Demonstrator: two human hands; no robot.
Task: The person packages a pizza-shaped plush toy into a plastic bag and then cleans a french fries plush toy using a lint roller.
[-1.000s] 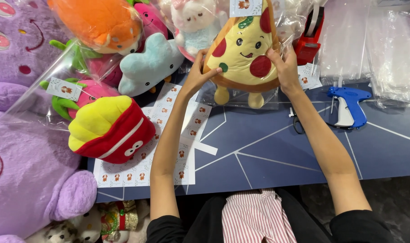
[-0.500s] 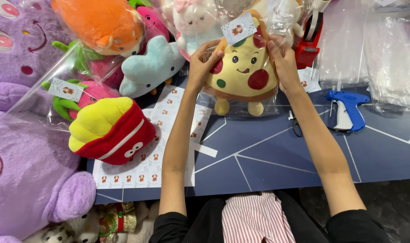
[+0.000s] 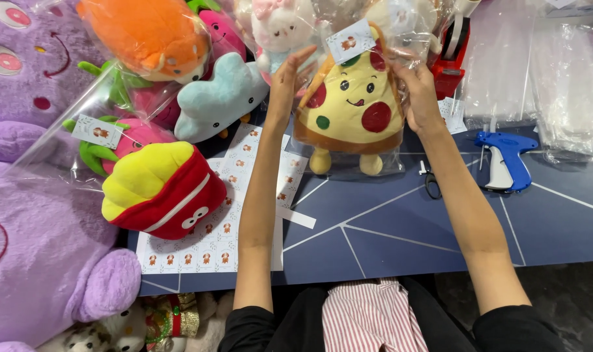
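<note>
Two hands on bagged pizza plush — plush toys crowding left, tagging gun right

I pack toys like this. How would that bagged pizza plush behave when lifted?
The pizza plush looks soft and light, so it probably sags. Its clear bag looks slick and crinkly, so it may slip between the left hand and right hand.
</note>
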